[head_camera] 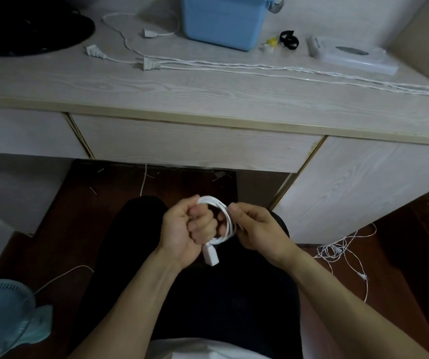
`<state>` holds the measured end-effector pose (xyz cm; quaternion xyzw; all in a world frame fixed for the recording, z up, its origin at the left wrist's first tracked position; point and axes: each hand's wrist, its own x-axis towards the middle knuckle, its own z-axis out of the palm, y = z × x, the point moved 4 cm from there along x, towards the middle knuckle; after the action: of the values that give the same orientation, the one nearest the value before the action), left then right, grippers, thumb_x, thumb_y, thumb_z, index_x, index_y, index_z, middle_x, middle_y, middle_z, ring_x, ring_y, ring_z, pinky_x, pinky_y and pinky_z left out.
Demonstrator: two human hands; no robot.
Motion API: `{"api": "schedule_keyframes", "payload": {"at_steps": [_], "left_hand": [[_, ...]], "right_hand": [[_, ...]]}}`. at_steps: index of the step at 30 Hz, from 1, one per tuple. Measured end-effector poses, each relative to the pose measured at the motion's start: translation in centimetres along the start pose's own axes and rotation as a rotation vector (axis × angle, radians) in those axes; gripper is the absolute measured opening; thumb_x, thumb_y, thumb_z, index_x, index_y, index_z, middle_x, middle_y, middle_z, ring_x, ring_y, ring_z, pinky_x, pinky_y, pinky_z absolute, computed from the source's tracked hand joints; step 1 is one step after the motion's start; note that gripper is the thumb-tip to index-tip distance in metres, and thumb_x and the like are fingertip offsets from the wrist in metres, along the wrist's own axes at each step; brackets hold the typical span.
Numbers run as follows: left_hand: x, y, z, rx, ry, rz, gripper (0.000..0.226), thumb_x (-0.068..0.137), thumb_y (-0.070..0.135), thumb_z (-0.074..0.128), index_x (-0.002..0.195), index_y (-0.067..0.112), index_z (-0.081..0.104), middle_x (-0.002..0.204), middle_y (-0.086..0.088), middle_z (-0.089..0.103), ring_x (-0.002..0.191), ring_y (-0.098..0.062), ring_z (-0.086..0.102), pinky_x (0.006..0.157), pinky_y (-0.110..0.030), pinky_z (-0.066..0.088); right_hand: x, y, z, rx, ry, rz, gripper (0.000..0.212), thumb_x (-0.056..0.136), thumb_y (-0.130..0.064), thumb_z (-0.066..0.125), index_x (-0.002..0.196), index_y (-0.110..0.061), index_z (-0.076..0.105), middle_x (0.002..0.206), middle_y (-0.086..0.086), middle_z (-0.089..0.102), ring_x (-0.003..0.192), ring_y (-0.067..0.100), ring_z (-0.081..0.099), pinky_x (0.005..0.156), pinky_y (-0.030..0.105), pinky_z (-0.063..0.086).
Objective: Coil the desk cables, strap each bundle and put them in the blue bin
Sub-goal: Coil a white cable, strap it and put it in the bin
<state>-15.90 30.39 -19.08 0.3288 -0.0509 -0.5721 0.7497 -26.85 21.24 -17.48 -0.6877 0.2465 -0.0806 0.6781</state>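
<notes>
Low in the middle, above a dark lap: left hand (186, 229), fingers curled tight around a small coiled bundle of white cable (225, 218). Grip closed on the coil, with a white plug end (210, 256) poking out below the fist. Right beside it, right hand (254, 226), finger and thumb pinching the other side of the same coil. Grip closed there too. Both hands well below the table edge, not on it.

Up on the pale wood-grain table (208, 92): long white cables (286, 69) lying stretched out flat toward the right edge, with white plugs (151, 65) at their left ends. Another thin white cord (120, 32) looping near the back. Behind them, a light blue plastic bin (223, 22), standing upright at the far side. Just to the right of the bin, a black strap (289, 40) curled in a loop, near a little yellow and white thing (270, 44), too small to tell. Further right, a clear plastic box (350, 54). Far left, a big round black thing (31, 29).

Down on the dark wooden floor (402, 268), on the right: a messy pile of thin white wire (337, 251). Bottom left: a pale blue fan (3, 317).
</notes>
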Motion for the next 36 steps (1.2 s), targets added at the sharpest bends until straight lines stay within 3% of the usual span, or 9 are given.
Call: {"api": "schedule_keyframes", "payload": {"at_steps": [3, 7, 14, 17, 21, 24, 27, 33, 36], "left_hand": [[0.6, 2.2, -1.0, -0.273, 0.146, 0.145, 0.043, 0.097, 0.028, 0.035, 0.055, 0.021, 0.036, 0.044, 0.008, 0.024, 0.034, -0.008, 0.02, 0.035, -0.023, 0.016], [-0.1, 5.5, -4.6, -0.468, 0.472, 0.41, 0.044, 0.099, 0.032, 0.027, 0.058, 0.02, 0.035, 0.046, 0.007, 0.024, 0.036, -0.009, 0.02, 0.036, -0.023, 0.019], [0.4, 4.9, -4.5, -0.172, 0.613, 0.566, 0.028, 0.104, 0.018, 0.034, 0.077, 0.015, 0.043, 0.059, 0.003, 0.034, 0.043, -0.011, 0.036, 0.049, -0.023, 0.032], [1.6, 3.4, -3.3, 0.312, 0.463, 0.461, 0.031, 0.107, 0.016, 0.036, 0.078, 0.011, 0.048, 0.055, 0.004, 0.045, 0.047, -0.01, 0.043, 0.05, -0.022, 0.038], [0.8, 0.9, -1.3, 1.145, 0.135, 0.179, 0.031, 0.105, 0.021, 0.041, 0.085, 0.01, 0.062, 0.067, 0.0, 0.061, 0.061, -0.009, 0.056, 0.062, -0.023, 0.044], [-0.2, -0.9, -0.1, 0.982, -0.116, -0.085, 0.033, 0.105, 0.016, 0.038, 0.085, 0.005, 0.062, 0.055, -0.006, 0.055, 0.049, -0.016, 0.048, 0.05, -0.027, 0.035], [-0.5, -1.1, 0.6, 0.684, -0.209, -0.204, 0.055, 0.105, 0.042, 0.027, 0.074, 0.007, 0.056, 0.044, -0.002, 0.033, 0.038, -0.011, 0.024, 0.043, -0.027, 0.015], [-0.9, -0.2, 0.5, 0.4, -0.334, -0.334, 0.038, 0.091, 0.04, 0.048, 0.061, 0.019, 0.039, 0.042, 0.007, 0.026, 0.04, -0.008, 0.015, 0.039, -0.02, 0.015], [-1.0, 0.0, 0.2, 0.135, -0.384, -0.383, 0.037, 0.089, 0.037, 0.055, 0.059, 0.021, 0.042, 0.043, 0.007, 0.026, 0.04, -0.009, 0.016, 0.04, -0.023, 0.013]], "right_hand": [[-0.1, 1.6, -1.2, -0.301, 0.093, -0.018, 0.033, 0.104, -0.032, 0.046, 0.095, -0.013, 0.071, 0.08, -0.003, 0.071, 0.058, 0.002, 0.06, 0.059, 0.014, 0.045], [-0.4, 2.5, -2.6, -0.568, 0.111, -0.014, 0.019, 0.101, -0.034, 0.055, 0.093, -0.025, 0.07, 0.071, -0.008, 0.066, 0.058, 0.002, 0.059, 0.058, 0.016, 0.045], [-0.9, 1.6, -0.2, -0.791, -0.257, -0.124, 0.015, 0.097, -0.028, 0.062, 0.101, -0.021, 0.075, 0.086, -0.016, 0.07, 0.076, -0.002, 0.065, 0.068, 0.011, 0.045], [-1.4, 0.9, 0.4, -0.713, -0.289, -0.224, 0.012, 0.094, -0.022, 0.067, 0.097, -0.018, 0.078, 0.092, -0.012, 0.074, 0.081, 0.001, 0.068, 0.072, 0.014, 0.05], [-1.8, -1.1, -0.5, -0.576, -0.068, -0.434, 0.012, 0.094, -0.019, 0.068, 0.1, -0.018, 0.078, 0.088, -0.009, 0.069, 0.076, 0.009, 0.066, 0.068, 0.018, 0.05], [-1.9, -1.6, -1.8, -0.525, 0.219, -0.531, 0.009, 0.09, -0.021, 0.074, 0.095, -0.016, 0.079, 0.083, -0.008, 0.07, 0.074, 0.011, 0.067, 0.065, 0.022, 0.052], [-1.6, -1.0, -3.1, -0.397, 0.411, -0.394, 0.013, 0.081, -0.029, 0.081, 0.082, -0.016, 0.077, 0.076, -0.009, 0.072, 0.07, 0.01, 0.069, 0.062, 0.021, 0.053], [-1.1, 0.0, -2.0, -0.357, 0.186, -0.274, 0.021, 0.092, -0.037, 0.06, 0.074, -0.032, 0.069, 0.07, -0.016, 0.063, 0.064, 0.004, 0.061, 0.062, 0.013, 0.043], [-1.0, 0.4, -1.2, -0.312, 0.075, -0.232, 0.034, 0.101, -0.034, 0.048, 0.074, -0.023, 0.066, 0.069, -0.009, 0.059, 0.061, 0.005, 0.057, 0.063, 0.017, 0.044]]}}
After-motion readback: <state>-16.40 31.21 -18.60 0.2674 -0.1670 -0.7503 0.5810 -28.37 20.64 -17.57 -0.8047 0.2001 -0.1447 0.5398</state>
